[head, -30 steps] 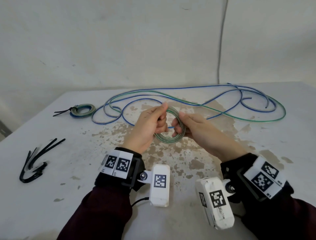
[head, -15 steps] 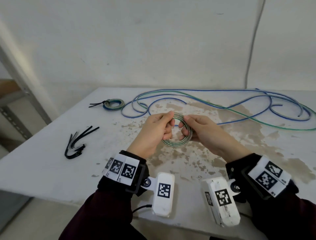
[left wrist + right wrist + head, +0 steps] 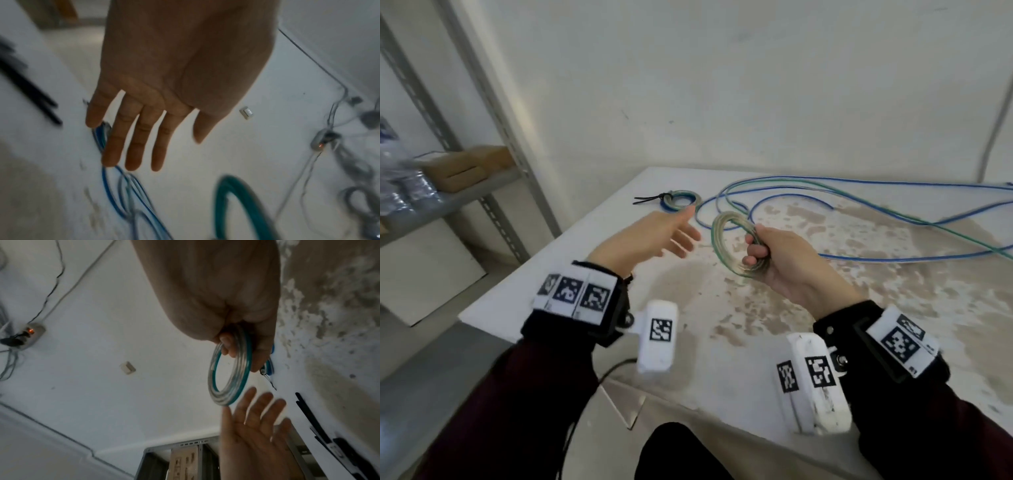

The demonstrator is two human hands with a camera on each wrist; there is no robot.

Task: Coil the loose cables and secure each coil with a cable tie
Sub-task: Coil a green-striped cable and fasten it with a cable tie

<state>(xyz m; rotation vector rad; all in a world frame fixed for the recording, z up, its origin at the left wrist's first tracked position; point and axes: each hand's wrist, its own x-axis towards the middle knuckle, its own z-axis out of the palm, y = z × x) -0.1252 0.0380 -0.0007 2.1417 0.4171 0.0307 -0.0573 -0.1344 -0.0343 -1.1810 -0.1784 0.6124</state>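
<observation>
A green-and-clear cable coil [image 3: 736,245] is gripped in the curled fingers of the right hand [image 3: 779,262] above the stained white table [image 3: 859,308], while the left hand [image 3: 650,236] is held empty, fingers spread, just beside it. Loose blue and green cables [image 3: 859,195] are cut off at the right frame edge. A finished coil [image 3: 679,200] bound by a black tie is seen near the far table edge. Black cable ties [image 3: 308,413] are blurred in both wrist views. On a shelf [image 3: 448,198], boxes [image 3: 465,168] carry no legible writing.
</observation>
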